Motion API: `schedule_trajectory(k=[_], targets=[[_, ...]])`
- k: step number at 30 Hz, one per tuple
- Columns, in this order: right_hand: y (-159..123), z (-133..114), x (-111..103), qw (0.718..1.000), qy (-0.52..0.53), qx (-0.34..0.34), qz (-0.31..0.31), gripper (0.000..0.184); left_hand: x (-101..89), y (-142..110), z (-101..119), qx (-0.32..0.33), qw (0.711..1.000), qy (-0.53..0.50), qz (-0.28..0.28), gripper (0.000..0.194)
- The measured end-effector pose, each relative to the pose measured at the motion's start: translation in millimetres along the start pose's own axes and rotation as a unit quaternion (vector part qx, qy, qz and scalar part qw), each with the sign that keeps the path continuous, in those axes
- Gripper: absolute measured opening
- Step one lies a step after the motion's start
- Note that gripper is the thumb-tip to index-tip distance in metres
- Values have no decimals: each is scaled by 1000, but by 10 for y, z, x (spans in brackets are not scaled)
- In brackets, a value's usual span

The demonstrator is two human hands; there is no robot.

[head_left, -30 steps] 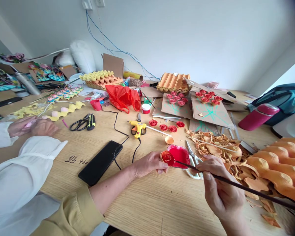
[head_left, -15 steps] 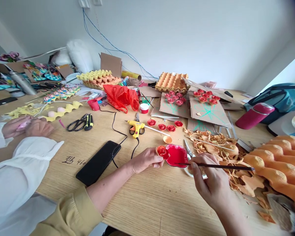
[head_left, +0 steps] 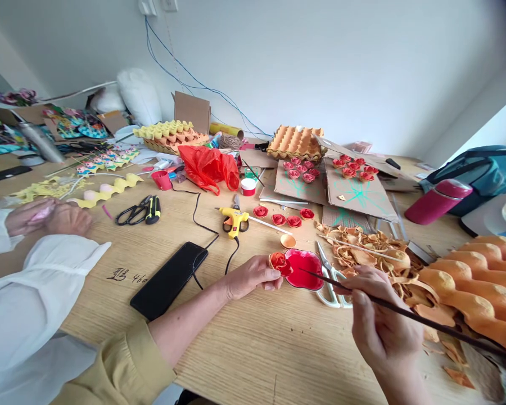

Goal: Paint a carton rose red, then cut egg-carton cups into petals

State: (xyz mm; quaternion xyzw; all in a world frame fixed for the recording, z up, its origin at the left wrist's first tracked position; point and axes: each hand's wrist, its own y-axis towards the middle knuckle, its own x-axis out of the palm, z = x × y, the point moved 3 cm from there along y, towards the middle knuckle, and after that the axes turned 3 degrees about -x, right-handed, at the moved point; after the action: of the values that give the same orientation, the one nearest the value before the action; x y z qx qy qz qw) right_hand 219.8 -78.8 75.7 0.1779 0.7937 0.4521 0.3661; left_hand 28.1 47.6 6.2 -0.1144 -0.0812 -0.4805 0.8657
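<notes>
My left hand (head_left: 253,277) pinches a paper rose (head_left: 279,262), mostly red with some orange showing, at the left rim of a dish of red paint (head_left: 301,271). In my right hand (head_left: 383,320) is a long dark paintbrush (head_left: 388,305), gripped like a pen. Its tip points left over the paint; whether it touches the paint I cannot tell. White-handled scissors (head_left: 331,281) lie just right of the dish. Behind it sit a small orange cup piece (head_left: 287,241) and several red roses (head_left: 294,221).
A yellow glue gun (head_left: 235,220) and a black phone (head_left: 168,280) lie to the left. Orange scraps (head_left: 362,247) and an egg tray (head_left: 468,281) fill the right, near a pink bottle (head_left: 438,201). A co-worker's hands (head_left: 50,217) are at far left.
The brush first touched the rose, then swung right and down into the paint dish. Now its handle slants again, with the tip over the dish. My left hand keeps holding the rose.
</notes>
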Motion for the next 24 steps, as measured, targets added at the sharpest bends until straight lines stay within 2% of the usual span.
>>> schedule_trajectory(k=[2, 4, 10, 12, 17, 20, 24], targets=[[-15, -45, -14, 999, 42, 0, 32, 20, 18, -5, -5, -1, 1000, -1, -7, 37], [-24, -87, 8, 997, 67, -3, 29, 21, 42, -9, 0, 3, 1000, 0, -12, 39], [-40, -146, 136, 996, 71, -13, -57, 23, 98, -28, 31, 4, 1000, 12, -27, 42], [-51, -136, 153, 995, 69, -13, -65, 23, 105, -35, 36, -1, 999, 19, -34, 41], [-70, -96, 100, 997, 79, -15, -9, 24, 106, -40, 39, 2, 999, 23, -39, 40], [-57, -99, 72, 996, 86, -7, 4, 23, 105, -37, 36, 5, 999, 21, -41, 40], [-31, -152, 111, 994, 91, -21, -49, 25, 102, -32, 34, 5, 999, 21, -36, 39]])
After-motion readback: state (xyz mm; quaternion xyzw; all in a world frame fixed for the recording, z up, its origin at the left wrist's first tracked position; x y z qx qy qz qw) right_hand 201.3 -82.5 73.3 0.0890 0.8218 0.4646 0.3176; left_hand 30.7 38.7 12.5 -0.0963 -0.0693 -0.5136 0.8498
